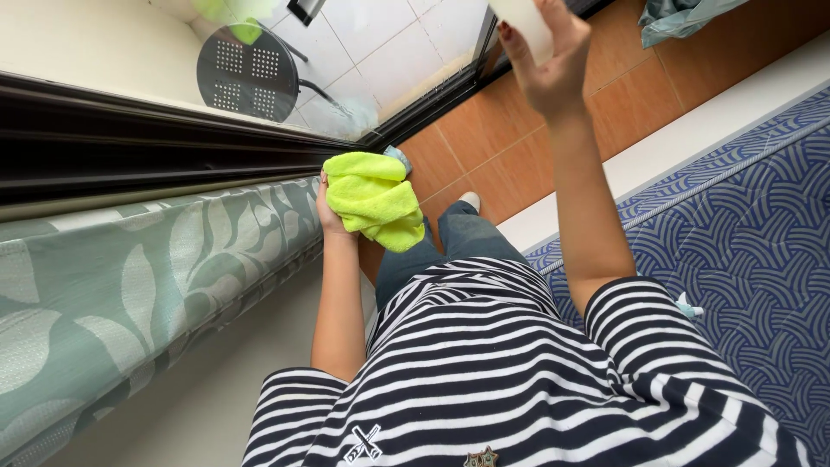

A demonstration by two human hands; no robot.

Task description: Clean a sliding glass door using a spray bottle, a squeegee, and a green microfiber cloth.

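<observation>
Striped shirt (519, 380) below; left hand (329, 207) fingers clutch yellow cloth (374, 199); right hand (545, 65) fingers grip white bottle (521, 15).

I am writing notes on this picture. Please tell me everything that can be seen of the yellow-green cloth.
The cloth is bright yellow-green and looks soft, like microfibre. It is folded or bunched into thick layers, not spread flat. The left hand grips it at its left edge, so most of it sticks out to the right of the hand. It is held beside the patterned curtain, below the dark window frame. No stains show on it.
</observation>
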